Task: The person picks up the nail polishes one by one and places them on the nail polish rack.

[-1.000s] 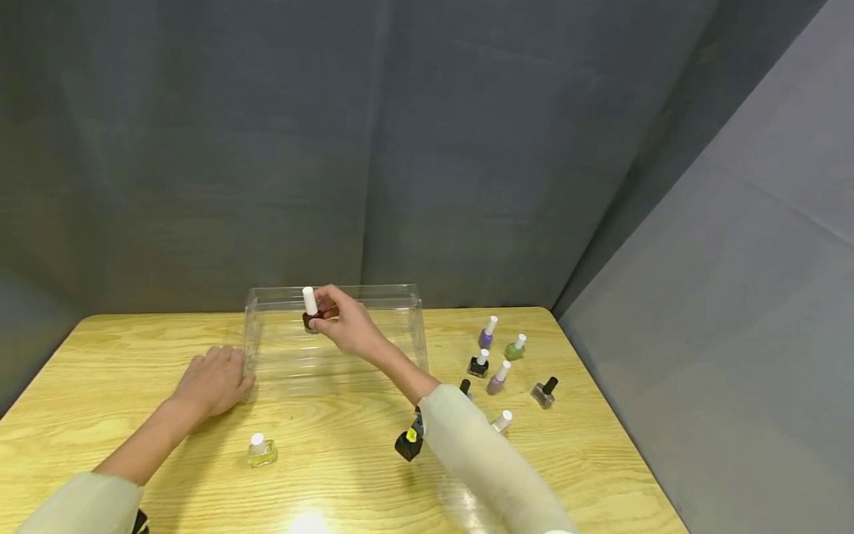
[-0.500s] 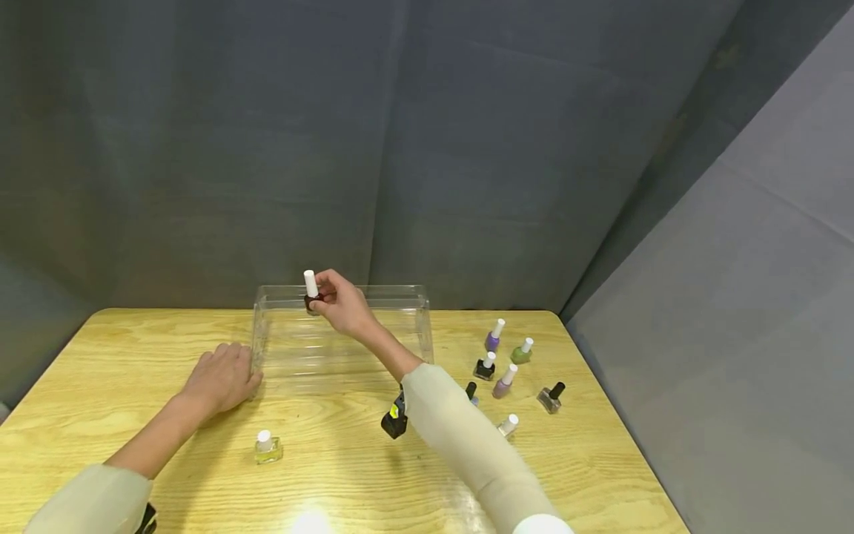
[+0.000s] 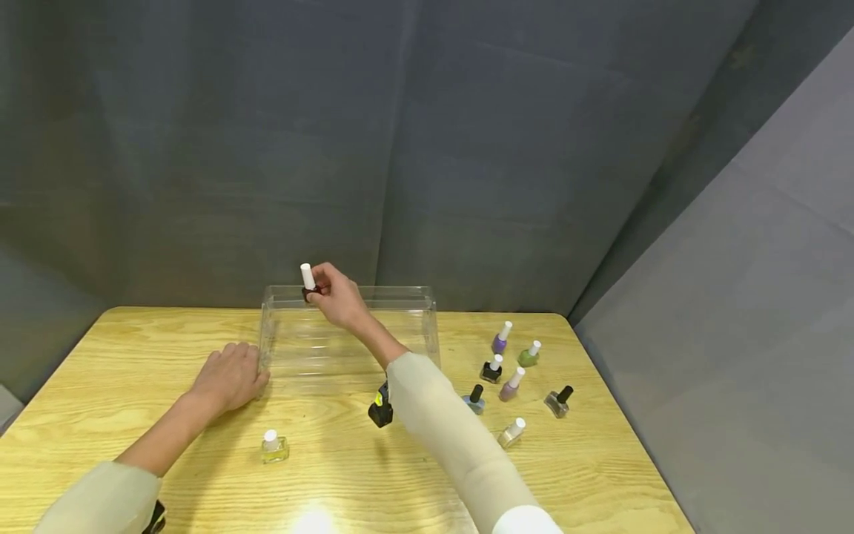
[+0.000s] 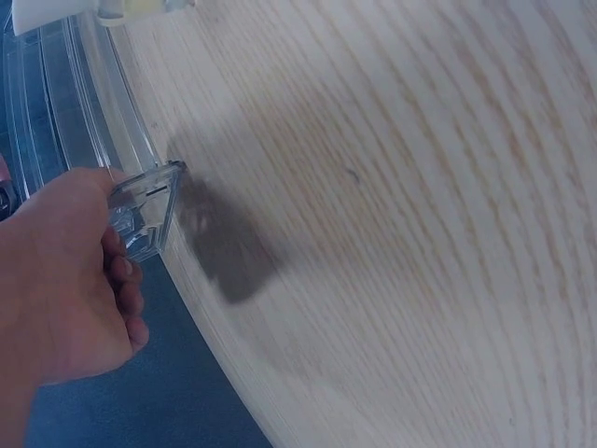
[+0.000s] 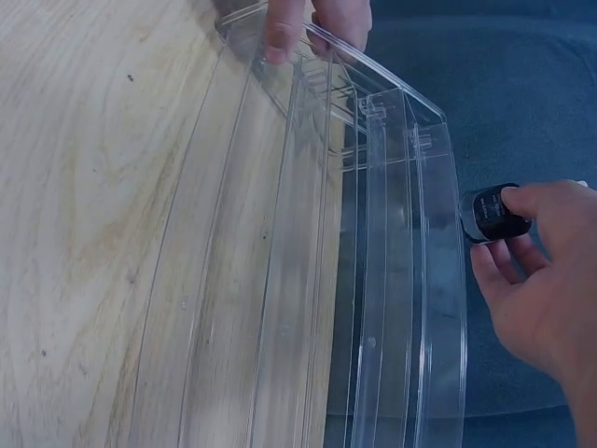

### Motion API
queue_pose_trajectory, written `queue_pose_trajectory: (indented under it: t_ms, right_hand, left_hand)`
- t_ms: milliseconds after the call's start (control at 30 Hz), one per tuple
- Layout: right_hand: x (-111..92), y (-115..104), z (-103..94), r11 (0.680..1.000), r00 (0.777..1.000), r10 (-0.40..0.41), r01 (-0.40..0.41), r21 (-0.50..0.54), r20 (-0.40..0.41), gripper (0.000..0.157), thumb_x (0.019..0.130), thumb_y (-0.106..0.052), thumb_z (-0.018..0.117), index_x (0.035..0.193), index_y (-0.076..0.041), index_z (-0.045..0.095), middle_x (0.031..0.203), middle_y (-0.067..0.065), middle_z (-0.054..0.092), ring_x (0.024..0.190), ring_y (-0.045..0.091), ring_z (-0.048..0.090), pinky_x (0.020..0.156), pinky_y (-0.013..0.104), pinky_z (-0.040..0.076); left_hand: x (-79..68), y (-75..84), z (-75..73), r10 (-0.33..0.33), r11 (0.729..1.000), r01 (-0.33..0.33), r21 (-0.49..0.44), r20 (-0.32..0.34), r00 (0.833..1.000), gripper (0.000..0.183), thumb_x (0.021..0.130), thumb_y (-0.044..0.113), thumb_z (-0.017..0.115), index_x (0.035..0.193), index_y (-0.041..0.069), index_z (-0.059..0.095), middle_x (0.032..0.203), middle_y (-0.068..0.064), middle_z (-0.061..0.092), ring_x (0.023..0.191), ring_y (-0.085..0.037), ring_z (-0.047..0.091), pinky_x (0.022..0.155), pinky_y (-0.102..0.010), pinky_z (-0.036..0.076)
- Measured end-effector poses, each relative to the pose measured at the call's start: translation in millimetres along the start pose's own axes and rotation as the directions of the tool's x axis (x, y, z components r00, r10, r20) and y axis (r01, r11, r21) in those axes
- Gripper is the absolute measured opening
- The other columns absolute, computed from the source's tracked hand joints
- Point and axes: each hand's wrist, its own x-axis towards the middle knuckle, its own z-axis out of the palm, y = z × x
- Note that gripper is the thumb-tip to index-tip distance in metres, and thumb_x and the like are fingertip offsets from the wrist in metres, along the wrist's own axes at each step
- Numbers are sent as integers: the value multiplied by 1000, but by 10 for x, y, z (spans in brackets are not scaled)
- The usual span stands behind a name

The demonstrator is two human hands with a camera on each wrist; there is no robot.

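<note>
In the head view my right hand point(image 3: 340, 298) pinches a dark nail polish bottle point(image 3: 310, 294) with a white cap, held upright at the top back of a clear tiered display rack point(image 3: 350, 345). The right wrist view shows the bottle point(image 5: 496, 215) beside the rack's top tier point(image 5: 438, 261), its base turned to the camera. At the rack's left end my left hand point(image 3: 230, 374) grips the side panel point(image 4: 149, 201), thumb on one face and fingers curled on the other. A yellow nail polish bottle point(image 3: 274, 448) with a white cap stands in front of the left hand.
On the right of the wooden table point(image 3: 600, 475) stand several more bottles, among them purple point(image 3: 500, 344), green point(image 3: 528, 357), black point(image 3: 491, 370), lilac point(image 3: 510, 389), blue point(image 3: 474, 404), grey point(image 3: 557, 404) and pale point(image 3: 510, 435). A dark curtain point(image 3: 400, 148) hangs behind the table.
My right hand has lifted the dark bottle up and back, toward the rack's top tier. The left hand still holds the rack's side. The head view has shifted slightly.
</note>
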Motion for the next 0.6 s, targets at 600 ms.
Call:
queue_pose_trajectory:
  t_ms: [600]
  right_hand:
    - [102, 38, 81, 998, 997, 43, -40, 45, -68, 31, 95, -8, 68, 124, -11, 57, 106, 2, 63, 94, 12, 61, 78, 25, 50]
  left_hand:
    - [16, 89, 8, -13, 1000, 13, 13, -8, 1000, 30, 96, 26, 61, 99, -4, 55, 91, -13, 53, 88, -33, 50, 72, -49, 41]
